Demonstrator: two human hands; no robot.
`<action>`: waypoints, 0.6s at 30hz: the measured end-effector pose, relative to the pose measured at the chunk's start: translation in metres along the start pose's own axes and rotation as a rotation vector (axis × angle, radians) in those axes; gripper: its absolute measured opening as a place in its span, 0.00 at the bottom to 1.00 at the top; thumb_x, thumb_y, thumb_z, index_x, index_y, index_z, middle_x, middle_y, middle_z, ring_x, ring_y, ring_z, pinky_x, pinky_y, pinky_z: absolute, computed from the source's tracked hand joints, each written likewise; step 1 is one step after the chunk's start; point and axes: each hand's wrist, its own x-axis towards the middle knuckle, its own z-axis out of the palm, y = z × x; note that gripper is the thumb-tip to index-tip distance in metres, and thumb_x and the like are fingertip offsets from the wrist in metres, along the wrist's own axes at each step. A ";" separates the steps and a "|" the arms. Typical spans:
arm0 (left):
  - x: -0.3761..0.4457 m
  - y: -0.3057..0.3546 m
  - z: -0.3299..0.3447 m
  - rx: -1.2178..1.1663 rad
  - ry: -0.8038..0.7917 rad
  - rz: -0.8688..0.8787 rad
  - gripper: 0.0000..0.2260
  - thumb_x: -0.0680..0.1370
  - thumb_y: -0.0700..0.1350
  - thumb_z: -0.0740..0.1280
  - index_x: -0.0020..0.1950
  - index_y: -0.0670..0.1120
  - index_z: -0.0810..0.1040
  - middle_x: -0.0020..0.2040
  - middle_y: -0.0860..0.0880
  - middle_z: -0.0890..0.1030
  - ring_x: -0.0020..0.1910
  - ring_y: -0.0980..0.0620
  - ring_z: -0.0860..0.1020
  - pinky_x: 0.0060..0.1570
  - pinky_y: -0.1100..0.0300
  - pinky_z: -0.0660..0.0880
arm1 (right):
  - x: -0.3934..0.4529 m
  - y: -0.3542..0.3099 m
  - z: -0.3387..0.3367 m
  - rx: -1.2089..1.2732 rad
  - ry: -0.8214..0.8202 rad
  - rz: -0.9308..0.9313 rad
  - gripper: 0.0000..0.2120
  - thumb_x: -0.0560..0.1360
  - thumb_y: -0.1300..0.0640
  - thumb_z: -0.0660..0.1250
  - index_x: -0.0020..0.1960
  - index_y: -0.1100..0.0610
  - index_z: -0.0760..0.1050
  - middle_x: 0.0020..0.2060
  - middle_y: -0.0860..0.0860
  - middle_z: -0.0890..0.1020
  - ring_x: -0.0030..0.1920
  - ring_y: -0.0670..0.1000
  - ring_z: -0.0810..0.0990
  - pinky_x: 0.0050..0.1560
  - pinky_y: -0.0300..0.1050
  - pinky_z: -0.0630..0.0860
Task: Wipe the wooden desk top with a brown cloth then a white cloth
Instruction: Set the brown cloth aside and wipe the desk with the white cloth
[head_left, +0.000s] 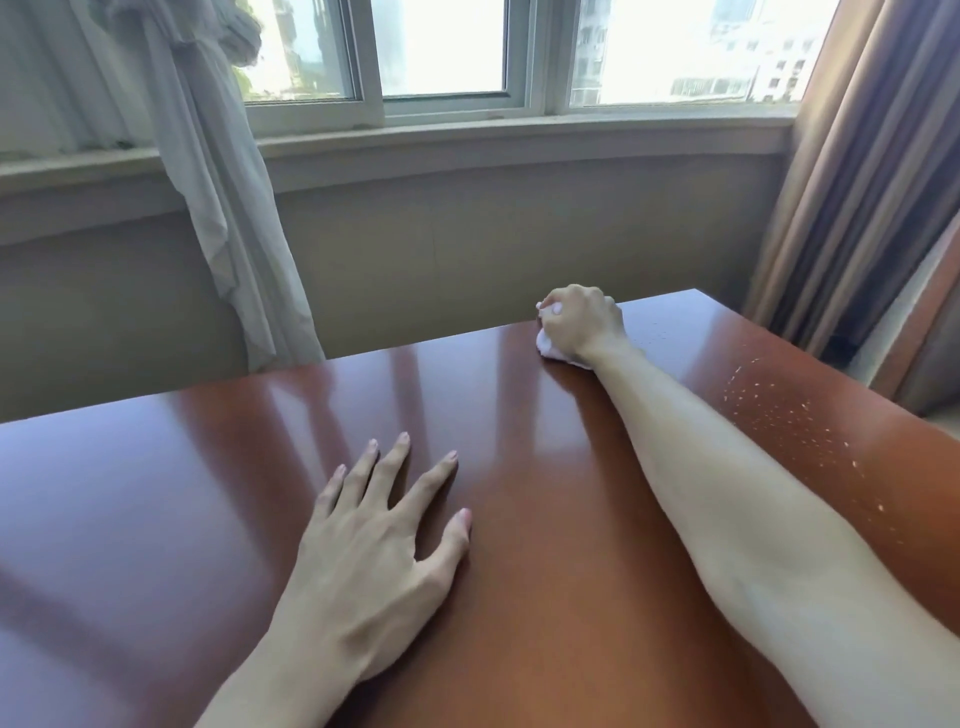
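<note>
My right hand (582, 322) is curled around the crumpled white cloth (549, 349) at the far edge of the glossy wooden surface (545, 545), just before the windowsill wall, while my left hand (374, 525) lies flat with fingers spread on the near part, with wide bare wood between them.

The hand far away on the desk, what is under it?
A crumpled white cloth peeks from under the right hand, pressed on the glossy reddish-brown wooden desk. Most of it is covered.
</note>
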 end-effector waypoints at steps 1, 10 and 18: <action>0.001 0.000 0.000 0.000 -0.006 -0.002 0.31 0.75 0.70 0.39 0.79 0.70 0.47 0.82 0.59 0.45 0.80 0.57 0.39 0.79 0.55 0.39 | 0.001 0.000 0.002 -0.005 0.004 -0.004 0.18 0.73 0.55 0.60 0.57 0.44 0.84 0.57 0.50 0.84 0.56 0.61 0.80 0.59 0.50 0.77; 0.004 0.000 0.000 0.000 -0.069 -0.009 0.28 0.79 0.69 0.46 0.80 0.67 0.52 0.83 0.53 0.51 0.82 0.51 0.46 0.79 0.50 0.44 | -0.159 -0.019 -0.034 0.036 -0.073 -0.138 0.22 0.74 0.49 0.57 0.63 0.44 0.81 0.61 0.45 0.82 0.59 0.55 0.80 0.56 0.48 0.76; 0.000 0.002 -0.005 -0.021 -0.094 0.004 0.27 0.81 0.66 0.49 0.81 0.63 0.56 0.83 0.49 0.52 0.82 0.47 0.48 0.79 0.47 0.44 | -0.329 -0.020 -0.074 0.081 -0.052 -0.212 0.20 0.76 0.52 0.59 0.65 0.44 0.79 0.64 0.39 0.79 0.64 0.48 0.76 0.57 0.52 0.78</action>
